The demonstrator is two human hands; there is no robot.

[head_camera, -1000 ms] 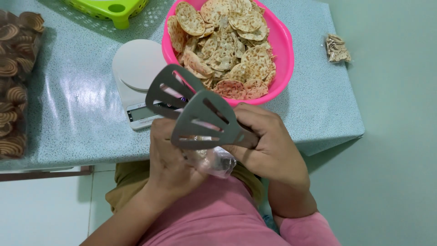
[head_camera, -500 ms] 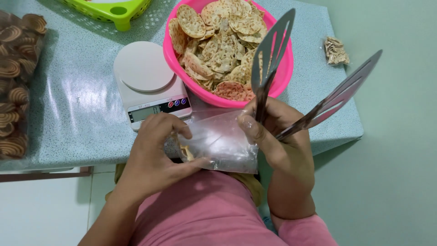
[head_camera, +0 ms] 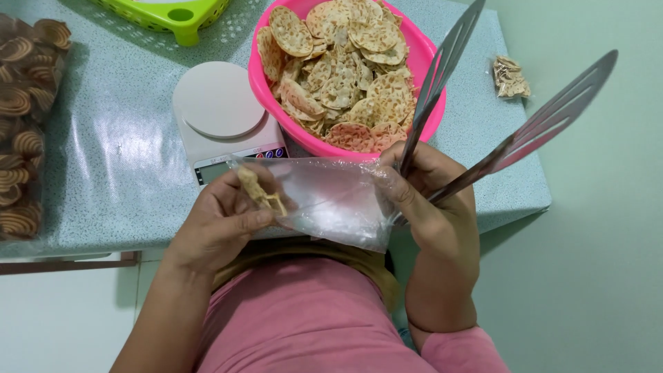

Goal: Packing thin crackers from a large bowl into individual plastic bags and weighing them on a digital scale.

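Note:
My left hand (head_camera: 222,222) pinches one side of a clear plastic bag (head_camera: 331,200) together with a small folded paper label (head_camera: 261,192). My right hand (head_camera: 431,200) grips the bag's other side and also holds metal slotted tongs (head_camera: 497,97), whose two flat blades point up and to the right, spread apart. The bag is stretched flat between both hands at the table's near edge. Just beyond it stands a pink bowl (head_camera: 425,121) heaped with round flat crackers (head_camera: 342,65).
A white kitchen scale (head_camera: 219,114) sits left of the bowl on the speckled blue-green table (head_camera: 110,159). A bag of brown spiral snacks (head_camera: 24,124) lies at the far left. A green basket (head_camera: 169,12) is at the back, a small snack packet (head_camera: 511,76) at the right.
The tongs have swung from in front of my hands up to the right. My hands moved apart and pulled the crumpled bag out flat between them.

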